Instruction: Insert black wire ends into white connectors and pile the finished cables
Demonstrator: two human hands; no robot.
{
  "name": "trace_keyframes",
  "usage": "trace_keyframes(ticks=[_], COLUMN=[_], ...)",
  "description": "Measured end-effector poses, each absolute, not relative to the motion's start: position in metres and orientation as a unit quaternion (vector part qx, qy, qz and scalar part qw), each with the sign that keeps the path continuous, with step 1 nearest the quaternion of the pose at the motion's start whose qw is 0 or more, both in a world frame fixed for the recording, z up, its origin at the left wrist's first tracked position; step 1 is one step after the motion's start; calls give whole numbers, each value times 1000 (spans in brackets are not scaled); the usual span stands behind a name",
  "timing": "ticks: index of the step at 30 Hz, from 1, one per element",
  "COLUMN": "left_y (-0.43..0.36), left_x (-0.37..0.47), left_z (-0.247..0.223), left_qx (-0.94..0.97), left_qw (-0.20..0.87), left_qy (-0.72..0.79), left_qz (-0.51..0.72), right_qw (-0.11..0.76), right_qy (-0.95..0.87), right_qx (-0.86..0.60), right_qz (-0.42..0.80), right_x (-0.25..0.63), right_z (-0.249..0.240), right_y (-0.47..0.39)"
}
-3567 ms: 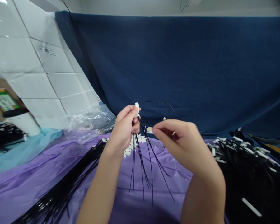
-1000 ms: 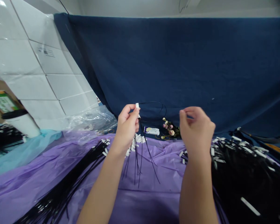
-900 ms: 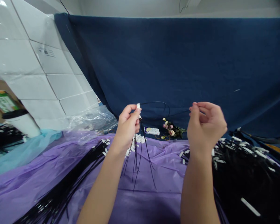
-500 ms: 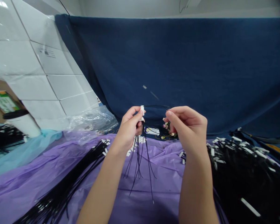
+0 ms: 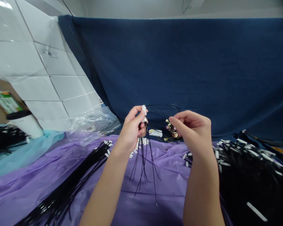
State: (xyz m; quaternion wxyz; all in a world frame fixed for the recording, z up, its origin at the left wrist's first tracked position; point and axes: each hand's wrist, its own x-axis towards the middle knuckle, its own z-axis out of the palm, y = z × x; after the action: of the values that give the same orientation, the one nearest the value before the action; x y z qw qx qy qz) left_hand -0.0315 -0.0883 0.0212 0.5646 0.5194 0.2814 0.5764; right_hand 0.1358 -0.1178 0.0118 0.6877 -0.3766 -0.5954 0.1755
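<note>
My left hand (image 5: 132,128) is closed, its thumb and fingers pinching a small white tab (image 5: 144,109) at the head of several thin black wires (image 5: 143,157). These wires hang loose below the fist over the purple cover, and a second white piece shows under the thumb. From the tab a black wire loop (image 5: 163,104) arches to the right. My right hand (image 5: 191,128) is closed in a pinch at the far end of this loop. Its fingertips partly hide the wire between them.
Black wire bundles with white ends lie on the purple sheet (image 5: 169,185): one left (image 5: 68,179), a larger pile right (image 5: 250,182). A white cup (image 5: 25,125), clear plastic (image 5: 94,121) and white boxes (image 5: 37,88) stand left. Small flowers (image 5: 172,130) sit behind, before a dark blue cloth (image 5: 179,62).
My right hand has shifted slightly down and right, and the wire loop between my hands now bows higher. My left hand still grips the white tab.
</note>
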Motion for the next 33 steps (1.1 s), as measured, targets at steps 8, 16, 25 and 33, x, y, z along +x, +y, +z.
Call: trace_keyframes(ticks=[8,16,25,33], left_y=[-88,-91,-90,-88], left_x=[-32,-31,-33,-33], left_z=[21,22,22,21], left_qx=[531,526,523,518], left_qw=[561,557,555,559], left_qy=[276,285,285,287], left_qz=[572,576,580,580], right_qw=[697,691,680,665], right_qy=[-586,-589,-604,-621], right_qx=[-379,-386,-382,-389], right_qz=[165,161,162,143], right_x=[135,136,136,138], right_z=[12,13,13,11], right_y=[-119,-120,-121,-122])
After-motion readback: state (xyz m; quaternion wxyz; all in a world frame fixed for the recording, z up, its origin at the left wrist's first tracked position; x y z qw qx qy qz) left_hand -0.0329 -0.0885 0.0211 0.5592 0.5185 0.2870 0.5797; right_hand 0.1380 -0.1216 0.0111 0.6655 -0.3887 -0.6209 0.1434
